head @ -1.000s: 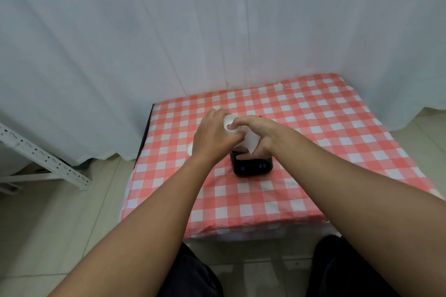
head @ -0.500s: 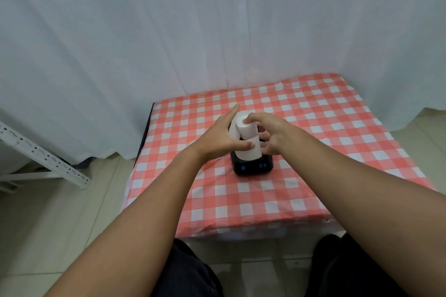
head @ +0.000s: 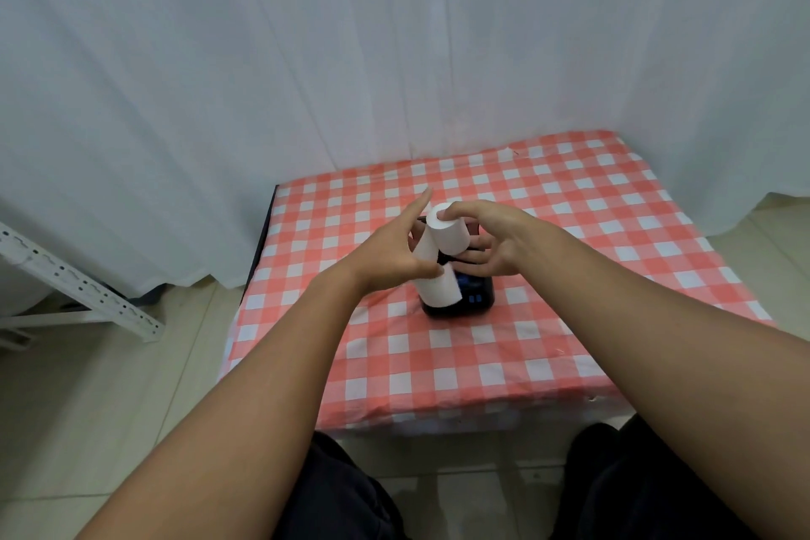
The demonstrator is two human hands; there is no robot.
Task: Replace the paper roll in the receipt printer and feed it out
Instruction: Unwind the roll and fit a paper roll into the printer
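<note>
Both hands hold a white paper roll (head: 448, 231) above a small black receipt printer (head: 465, 294) on the red-and-white checked tablecloth (head: 548, 320).

The right hand (head: 495, 239) pinches the roll by its ends, axis tilted up toward the far left; whether the printer's bay is open or filled is hidden. The left hand (head: 394, 252), fingers extended, presses a loose white paper strip (head: 434, 285) under its thumb, hanging toward the near edge. Bare cloth surrounds the printer.

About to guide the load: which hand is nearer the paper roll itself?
Right. The right hand grips the paper roll above the receipt printer; the left hand pinches the unrolled paper strip lower down.
</note>
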